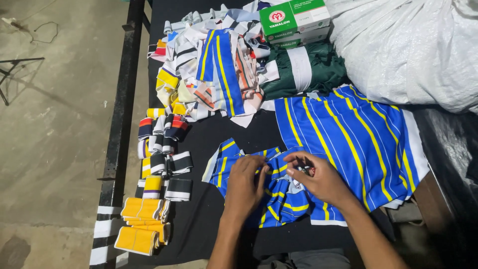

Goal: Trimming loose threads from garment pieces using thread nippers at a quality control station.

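A blue fabric piece with yellow and white stripes [279,204] lies crumpled on the black table [199,224] in front of me. My left hand [245,183] presses down on it and pinches a fold. My right hand [318,178] grips a small dark tool, probably thread snips [302,164], held at the same fold, fingers closed round it. A larger stack of the same blue striped fabric [353,139] lies just to the right, touching the piece.
Rolled striped and yellow rib bands [149,199] line the table's left edge. A heap of mixed striped fabric pieces [209,69] lies at the back, with green cloth [303,69], a green and white box [294,17] and a large white sack [413,50]. Concrete floor lies left.
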